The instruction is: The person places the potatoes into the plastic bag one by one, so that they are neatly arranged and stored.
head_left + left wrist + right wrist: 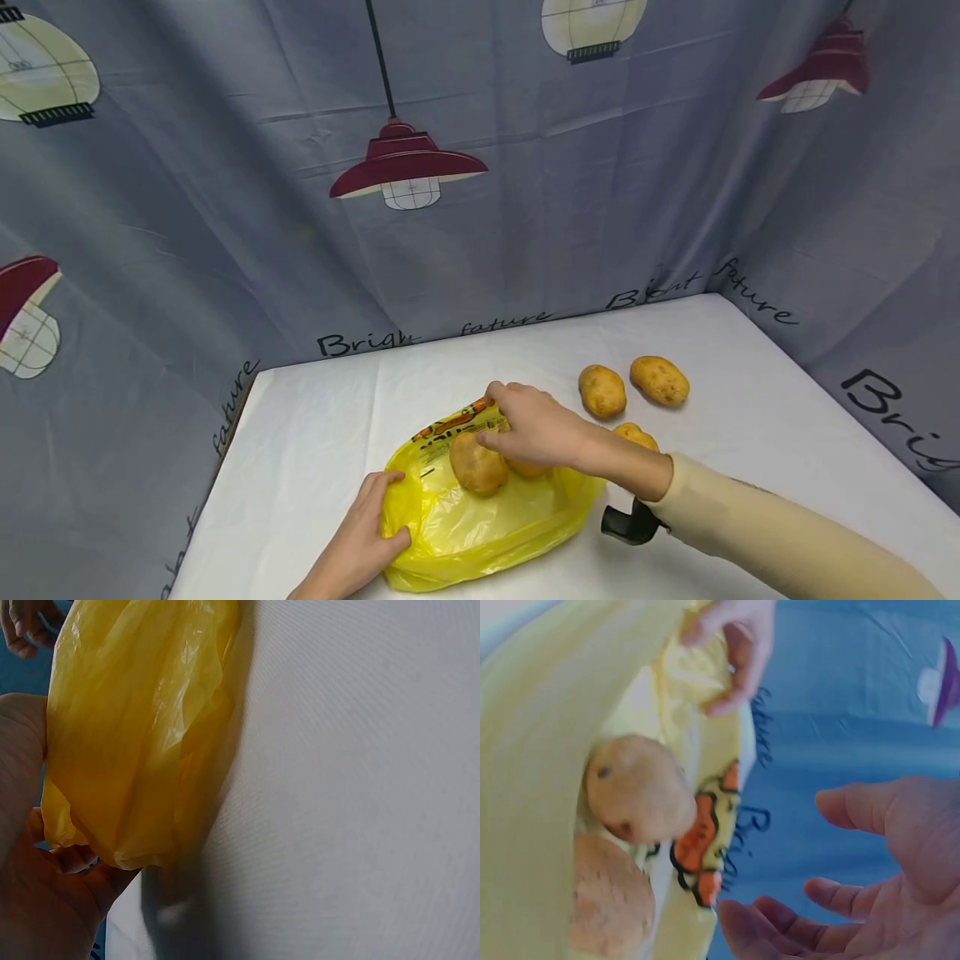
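A yellow plastic bag [487,533] lies spread with its mouth open on the white table. Two potatoes are inside it: one potato [477,468] in plain sight, and a second potato [611,896] partly hidden by the right hand in the head view. My left hand [358,533] grips the bag's left edge between thumb and fingers. Over the bag's far, printed edge is my right hand [536,427], its fingers spread apart and nothing between them in the right wrist view. Just beyond the right forearm, a potato [636,434] is partly covered by it.
Two more potatoes, one potato [602,392] and another potato [660,381], lie right of the bag on the table [315,433]. A grey curtain [450,267] with printed lamps hangs behind the table. Under the right wrist sits a black camera mount [632,525].
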Available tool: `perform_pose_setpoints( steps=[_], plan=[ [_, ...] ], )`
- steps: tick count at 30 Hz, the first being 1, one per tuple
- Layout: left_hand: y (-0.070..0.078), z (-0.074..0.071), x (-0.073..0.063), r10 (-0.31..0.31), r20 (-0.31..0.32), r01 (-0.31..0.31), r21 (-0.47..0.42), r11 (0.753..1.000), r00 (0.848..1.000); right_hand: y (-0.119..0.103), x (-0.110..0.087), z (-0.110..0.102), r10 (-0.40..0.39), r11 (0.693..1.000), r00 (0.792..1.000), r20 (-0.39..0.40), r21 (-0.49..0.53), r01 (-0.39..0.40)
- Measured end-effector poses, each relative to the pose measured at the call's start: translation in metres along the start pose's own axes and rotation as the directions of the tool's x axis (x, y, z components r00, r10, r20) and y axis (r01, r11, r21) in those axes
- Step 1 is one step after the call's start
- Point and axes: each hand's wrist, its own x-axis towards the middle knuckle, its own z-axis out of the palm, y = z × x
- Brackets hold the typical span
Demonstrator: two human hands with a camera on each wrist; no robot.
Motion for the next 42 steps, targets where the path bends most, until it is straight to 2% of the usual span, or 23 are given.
perform_pose_setpoints(
  steps=[6,13,20,23,28,36,42],
  plan=[
    [0.000,-0.001,-0.001,0.005,-0.001,-0.005,-0.009,1.000,1.000,0.024,-0.011,-0.026,0.054,0.998,0.996,-0.067,0.048,-0.050],
    [-0.001,0.000,-0.001,0.006,-0.004,-0.006,-0.017,1.000,1.000,0.071,-0.032,-0.047,0.174,0.977,0.977,-0.121,0.148,-0.156],
    [-0.001,-0.002,-0.002,0.015,-0.004,-0.015,-0.037,0.999,1.000,0.112,-0.057,-0.052,0.288,0.935,0.948,-0.134,0.253,-0.249],
    [-0.001,-0.002,-0.002,0.014,-0.007,-0.014,-0.042,0.999,1.000,0.127,-0.067,-0.053,0.335,0.905,0.933,-0.129,0.319,-0.281],
    [-0.002,-0.002,-0.003,0.011,0.000,-0.011,-0.048,0.999,1.000,0.149,-0.082,-0.050,0.376,0.869,0.920,-0.106,0.385,-0.311],
    [-0.003,0.000,-0.002,0.015,0.008,-0.014,-0.043,0.999,1.000,0.175,-0.099,-0.045,0.421,0.850,0.904,-0.073,0.380,-0.366],
    [-0.004,-0.001,-0.001,0.026,-0.003,-0.026,-0.052,0.998,1.000,0.196,-0.107,-0.045,0.474,0.818,0.880,-0.034,0.386,-0.426]
  ],
)
